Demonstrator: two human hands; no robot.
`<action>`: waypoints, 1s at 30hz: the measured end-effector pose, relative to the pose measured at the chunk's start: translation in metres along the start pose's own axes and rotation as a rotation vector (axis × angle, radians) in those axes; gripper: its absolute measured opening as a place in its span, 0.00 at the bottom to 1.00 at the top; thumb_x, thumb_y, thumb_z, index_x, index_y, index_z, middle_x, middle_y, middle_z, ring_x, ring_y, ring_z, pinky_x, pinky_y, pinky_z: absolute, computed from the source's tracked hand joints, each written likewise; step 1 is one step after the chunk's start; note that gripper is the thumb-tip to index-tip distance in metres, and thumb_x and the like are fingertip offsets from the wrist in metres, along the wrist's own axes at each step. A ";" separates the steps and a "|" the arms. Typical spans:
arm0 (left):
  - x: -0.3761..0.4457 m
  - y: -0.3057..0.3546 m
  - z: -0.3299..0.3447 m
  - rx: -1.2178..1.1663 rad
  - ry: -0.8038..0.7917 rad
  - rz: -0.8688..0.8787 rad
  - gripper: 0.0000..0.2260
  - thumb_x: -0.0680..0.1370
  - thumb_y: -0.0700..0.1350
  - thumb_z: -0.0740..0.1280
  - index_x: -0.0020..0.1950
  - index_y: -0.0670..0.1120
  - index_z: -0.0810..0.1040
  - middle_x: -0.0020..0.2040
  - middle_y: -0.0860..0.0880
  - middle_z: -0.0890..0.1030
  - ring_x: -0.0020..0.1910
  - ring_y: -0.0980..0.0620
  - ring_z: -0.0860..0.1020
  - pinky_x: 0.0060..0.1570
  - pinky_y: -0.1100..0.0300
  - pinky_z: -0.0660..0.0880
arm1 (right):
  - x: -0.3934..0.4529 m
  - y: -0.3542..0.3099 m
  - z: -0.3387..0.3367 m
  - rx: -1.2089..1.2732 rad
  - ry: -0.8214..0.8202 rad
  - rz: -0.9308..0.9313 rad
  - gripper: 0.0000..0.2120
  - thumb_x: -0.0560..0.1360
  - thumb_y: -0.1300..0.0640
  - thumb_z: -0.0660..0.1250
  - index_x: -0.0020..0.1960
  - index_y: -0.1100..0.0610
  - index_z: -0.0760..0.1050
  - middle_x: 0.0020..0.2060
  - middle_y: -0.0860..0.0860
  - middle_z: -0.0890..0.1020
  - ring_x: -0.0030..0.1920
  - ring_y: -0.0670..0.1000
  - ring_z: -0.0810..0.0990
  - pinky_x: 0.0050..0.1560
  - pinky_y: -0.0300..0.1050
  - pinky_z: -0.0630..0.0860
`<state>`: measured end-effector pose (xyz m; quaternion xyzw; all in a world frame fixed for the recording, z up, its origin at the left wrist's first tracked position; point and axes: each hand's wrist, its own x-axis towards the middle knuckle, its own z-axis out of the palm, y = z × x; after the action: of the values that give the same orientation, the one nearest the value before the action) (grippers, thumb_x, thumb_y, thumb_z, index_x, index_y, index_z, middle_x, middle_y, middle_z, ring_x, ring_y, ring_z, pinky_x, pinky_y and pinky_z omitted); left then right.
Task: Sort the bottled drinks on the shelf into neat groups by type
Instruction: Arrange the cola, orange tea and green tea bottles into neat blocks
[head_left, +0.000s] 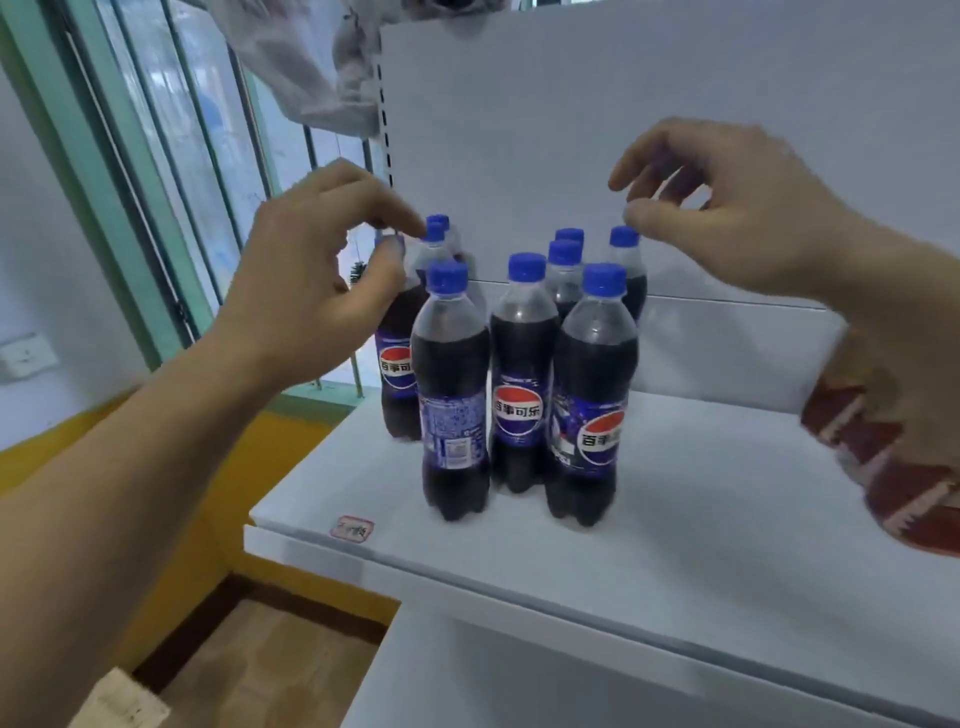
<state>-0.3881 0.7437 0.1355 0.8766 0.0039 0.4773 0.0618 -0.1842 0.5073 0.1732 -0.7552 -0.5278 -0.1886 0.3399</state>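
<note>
Both of my hands are up over the cola cluster. My left hand (332, 265) is curled at the back-left corner, thumb and forefinger closing around the cap of the far left bottle (397, 358); whether I actually have it pinched or am only touching it, I cannot tell, since the fingers cover the cap. My right hand (727, 208) hovers just above the back-right bottle (626, 270), fingers loosely bent and parted, holding nothing, with a fingertip close to its blue cap.

All the cola bottles (514, 374) stand upright on the white shelf (727, 519), gathered toward its left half. I count about nine blue caps, set in rough rows from front to back. Every one I can see is the same drink with the same blue label, so the grouping by type looks largely done here. What seems left is tidying: the rows are uneven, the left bottles sit crowded together, and the labels face different ways, one front bottle (452, 400) showing its back panel.

A red-and-white patterned thing (893, 441) shows at the right edge by my wrist; it is too blurred to name. If other kinds of drink wait elsewhere on the shelf, they are out of view.
</note>
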 end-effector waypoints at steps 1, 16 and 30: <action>-0.001 -0.013 0.003 -0.015 -0.016 -0.037 0.12 0.79 0.44 0.61 0.57 0.45 0.82 0.53 0.50 0.80 0.52 0.55 0.77 0.49 0.65 0.72 | 0.010 -0.004 0.001 -0.007 -0.024 0.003 0.06 0.78 0.53 0.68 0.55 0.46 0.77 0.46 0.44 0.81 0.48 0.52 0.81 0.44 0.42 0.75; -0.029 -0.103 0.089 -0.381 -0.105 -0.552 0.31 0.79 0.59 0.67 0.78 0.52 0.62 0.72 0.51 0.72 0.66 0.54 0.73 0.62 0.53 0.74 | 0.138 -0.026 0.060 -0.241 -0.474 -0.073 0.06 0.81 0.51 0.65 0.58 0.48 0.77 0.49 0.45 0.81 0.45 0.47 0.82 0.44 0.43 0.74; -0.018 -0.222 0.178 -0.760 -0.266 -0.527 0.14 0.82 0.46 0.68 0.67 0.49 0.75 0.60 0.51 0.81 0.56 0.54 0.80 0.55 0.61 0.80 | 0.230 -0.036 0.150 -0.454 -0.744 0.263 0.18 0.84 0.42 0.55 0.72 0.44 0.67 0.55 0.52 0.79 0.45 0.53 0.85 0.41 0.47 0.79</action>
<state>-0.2377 0.9442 0.0001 0.8145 0.0432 0.2967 0.4967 -0.1430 0.7761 0.2281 -0.8877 -0.4587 0.0293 -0.0260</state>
